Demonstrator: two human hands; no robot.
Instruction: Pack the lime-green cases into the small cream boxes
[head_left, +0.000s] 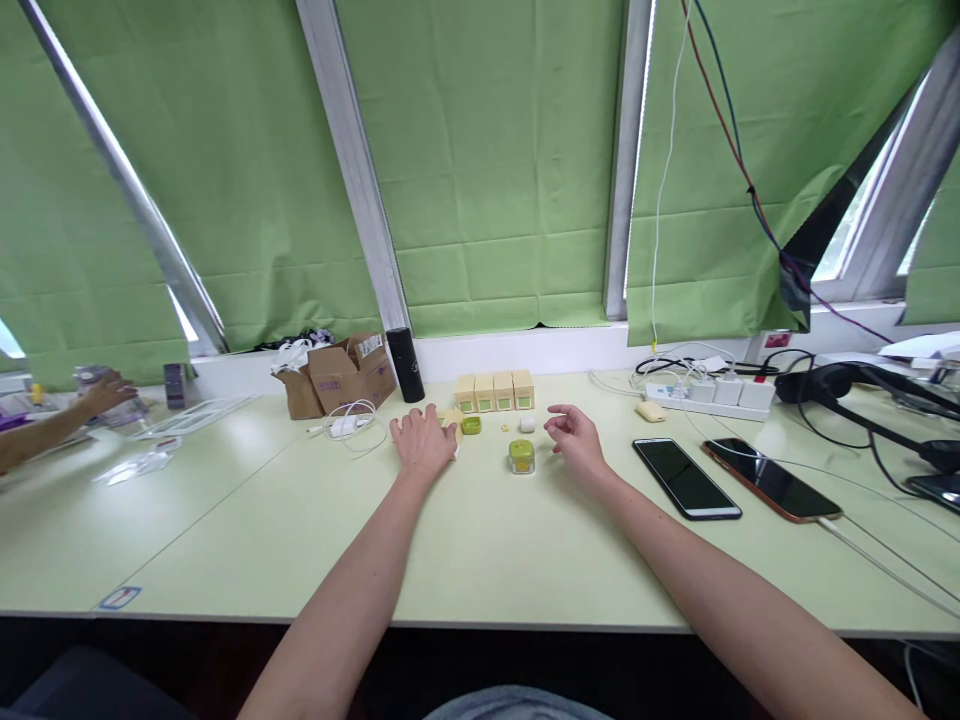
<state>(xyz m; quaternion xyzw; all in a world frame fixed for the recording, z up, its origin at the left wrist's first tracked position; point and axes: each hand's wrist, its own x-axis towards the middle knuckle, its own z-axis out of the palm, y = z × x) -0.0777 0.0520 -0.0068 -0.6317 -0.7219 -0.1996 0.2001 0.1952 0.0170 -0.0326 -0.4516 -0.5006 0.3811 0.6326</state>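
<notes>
My left hand [426, 440] rests palm down at the table's middle, fingers spread over a pale yellow flat piece [452, 416] that it partly covers. Just right of it lies a small green square item [471, 426]. My right hand [577, 440] hovers or rests lightly with fingers loosely bent and apart, nothing in them. Left of those fingers stand a small clear case with a green lid [521, 456] and a white earbud-case-like object [527, 424]. Tiny yellow bits [505, 428] lie close by. Several small yellow boxes [494, 391] stand in a row behind.
A brown carton [349, 375], a black cylinder [405, 365] and a coiled white cable [349, 425] are at back left. Two phones [686, 478], a power strip [705, 393] and a black headset [862, 400] lie right. Another person's hand [109, 392] shows far left.
</notes>
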